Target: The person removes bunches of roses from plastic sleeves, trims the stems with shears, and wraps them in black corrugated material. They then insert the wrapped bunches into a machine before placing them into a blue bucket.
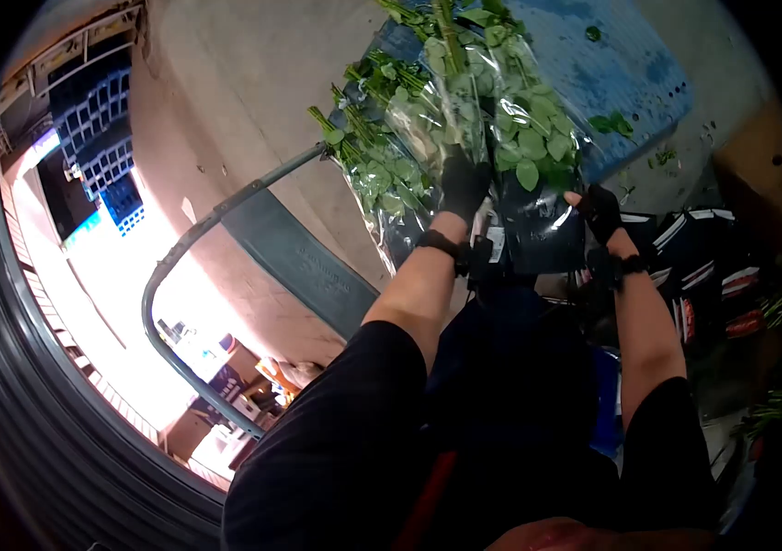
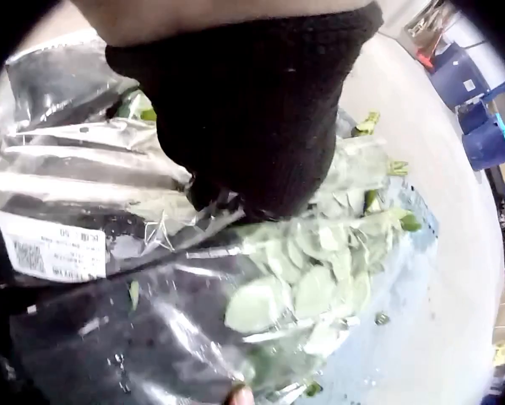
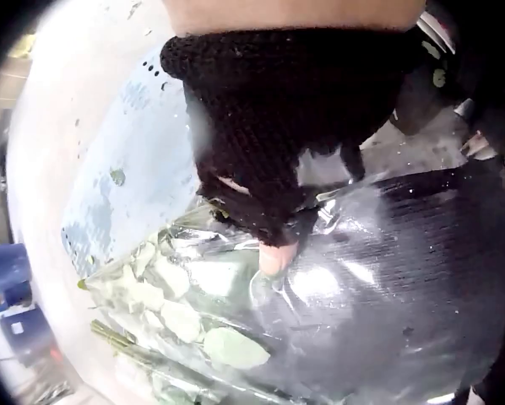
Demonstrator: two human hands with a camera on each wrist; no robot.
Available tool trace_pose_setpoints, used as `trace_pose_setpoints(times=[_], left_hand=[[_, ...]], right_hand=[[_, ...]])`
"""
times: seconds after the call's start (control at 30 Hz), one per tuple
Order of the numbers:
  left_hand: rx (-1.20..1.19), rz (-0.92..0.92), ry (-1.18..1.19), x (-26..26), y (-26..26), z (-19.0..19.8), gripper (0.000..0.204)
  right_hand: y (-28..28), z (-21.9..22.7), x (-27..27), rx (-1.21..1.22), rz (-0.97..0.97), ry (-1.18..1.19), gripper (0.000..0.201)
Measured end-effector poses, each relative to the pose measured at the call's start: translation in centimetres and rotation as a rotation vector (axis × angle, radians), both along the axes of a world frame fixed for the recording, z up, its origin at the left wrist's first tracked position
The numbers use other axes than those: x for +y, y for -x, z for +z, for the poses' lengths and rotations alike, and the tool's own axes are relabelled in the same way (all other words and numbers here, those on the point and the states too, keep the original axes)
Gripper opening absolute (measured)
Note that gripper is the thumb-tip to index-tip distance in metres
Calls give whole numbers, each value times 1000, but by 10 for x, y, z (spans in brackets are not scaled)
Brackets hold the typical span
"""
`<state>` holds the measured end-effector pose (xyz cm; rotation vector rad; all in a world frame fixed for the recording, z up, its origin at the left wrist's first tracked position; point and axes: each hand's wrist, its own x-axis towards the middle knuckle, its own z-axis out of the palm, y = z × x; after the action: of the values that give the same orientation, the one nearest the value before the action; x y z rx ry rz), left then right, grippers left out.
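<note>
Several bunches of leafy green stems lie side by side in clear and black plastic sleeves. My left hand (image 1: 464, 184), in a black fingerless glove, grips the middle wrapped bunch (image 1: 437, 119); its fingertips are mostly hidden in the left wrist view. A white printed label (image 2: 50, 246) shows on the sleeve beside it. My right hand (image 1: 598, 213), gloved the same way, pinches the side edge of the right-hand wrapped bunch (image 1: 533, 138). Its bare thumb (image 3: 278, 257) lies over the shiny film. The bunches' cut stems point away from me, and their black sleeve ends point toward my body.
A wet blue board (image 1: 621, 73) with scattered leaves lies under and beyond the bunches. A bent metal rail (image 1: 180, 248) curves along the left. Dark packages (image 1: 703, 248) lie at the right, close to my right forearm. Blue bins (image 2: 459, 80) stand farther off.
</note>
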<state>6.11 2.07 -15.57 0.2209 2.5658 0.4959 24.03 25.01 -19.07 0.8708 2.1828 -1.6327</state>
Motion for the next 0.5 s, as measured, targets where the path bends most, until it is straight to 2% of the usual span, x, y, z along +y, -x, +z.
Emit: trace_pose_setpoints(times=[0.03, 0.07, 0.1, 0.13, 0.2, 0.3, 0.33, 0.37, 0.4, 0.43, 0.47, 0.5], left_hand=[[43, 7, -78, 6, -6, -2, 45], [85, 15, -151, 12, -10, 6, 39], [-11, 59, -182, 17, -12, 13, 39], [2, 76, -282, 19, -14, 15, 47], [91, 74, -330, 25, -20, 19, 50], [-632, 457, -496, 33, -5, 56, 50], [-609, 350, -308, 32, 7, 59, 51], [-440, 153, -223, 25, 25, 46, 61], [-277, 87, -204, 24, 46, 37, 66], [-108, 28, -168, 23, 68, 28, 72], [46, 102, -195, 28, 90, 31, 73], [205, 100, -282, 37, 113, 31, 70]], right_hand=[[-3, 2, 0, -9, 81, -179, 49], [6, 24, 2, -7, 55, -181, 43], [8, 34, 0, -54, 8, -139, 42], [9, 40, 2, -102, -40, -101, 41], [13, 46, 8, -148, -37, -58, 37], [12, 51, 10, -85, -81, 61, 36], [13, 51, 10, -39, -106, 108, 36], [18, 56, 15, -94, -24, 136, 40], [18, 59, 14, -109, -78, 154, 45], [18, 62, 11, -125, -133, 173, 50], [16, 64, 7, -143, -189, 194, 55], [21, 74, 12, -170, -122, 235, 62]])
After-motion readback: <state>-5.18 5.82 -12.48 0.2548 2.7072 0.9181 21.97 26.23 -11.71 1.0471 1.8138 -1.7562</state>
